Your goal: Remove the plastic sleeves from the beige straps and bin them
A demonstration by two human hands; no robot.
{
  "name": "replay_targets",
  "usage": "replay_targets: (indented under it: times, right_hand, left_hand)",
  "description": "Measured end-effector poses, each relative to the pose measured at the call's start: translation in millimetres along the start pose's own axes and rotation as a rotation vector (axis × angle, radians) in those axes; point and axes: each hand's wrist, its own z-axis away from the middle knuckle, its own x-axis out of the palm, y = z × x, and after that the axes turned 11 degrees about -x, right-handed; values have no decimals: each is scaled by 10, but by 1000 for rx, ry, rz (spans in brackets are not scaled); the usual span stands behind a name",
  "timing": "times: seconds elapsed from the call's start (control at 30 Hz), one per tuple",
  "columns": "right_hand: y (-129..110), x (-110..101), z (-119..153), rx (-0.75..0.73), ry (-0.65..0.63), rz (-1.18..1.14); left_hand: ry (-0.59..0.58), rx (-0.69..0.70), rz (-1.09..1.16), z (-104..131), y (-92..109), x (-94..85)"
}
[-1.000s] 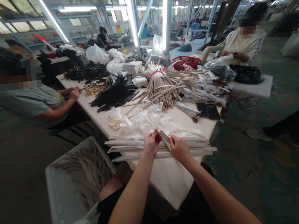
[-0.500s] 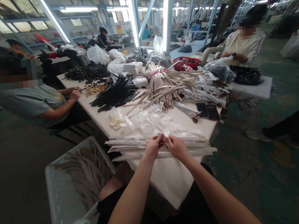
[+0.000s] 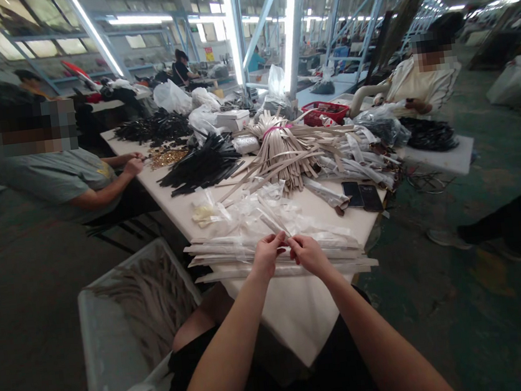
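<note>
Close together over the near corner of the table, both my hands are closed at the fingertips. My left hand (image 3: 268, 254) and my right hand (image 3: 308, 253) pinch the near end of a pale strip (image 3: 272, 218), which points away from me. Whether it is one strip or a few together I cannot tell. Under and beside my hands lie several long pale strips (image 3: 220, 256) in clear wrapping, placed crosswise. Crumpled clear plastic sleeves (image 3: 244, 213) spread just beyond them.
A large bundle of beige strips (image 3: 278, 146), black strips (image 3: 200, 164) and two dark phones (image 3: 361, 195) lie farther back. At my left stands a white bin (image 3: 89, 340) holding strips. One person (image 3: 75, 179) sits on the left, another (image 3: 427, 85) at the right.
The pale strip between my hands now shows more plainly and tilts slightly to the left. My fingers have shifted a little; both hands stay in nearly the same place.
</note>
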Motion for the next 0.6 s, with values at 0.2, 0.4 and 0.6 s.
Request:
replay_targets:
  times: [0.2, 0.4, 0.6]
  right_hand:
    - [57, 19, 16, -20, -28, 7]
    - [63, -14, 55, -79, -6, 41]
    - [28, -61, 64, -136, -28, 139]
  left_hand:
    - [28, 45, 12, -32, -77, -39]
    - [7, 30, 25, -37, -121, -17]
    - [27, 77, -19, -6, -115, 26]
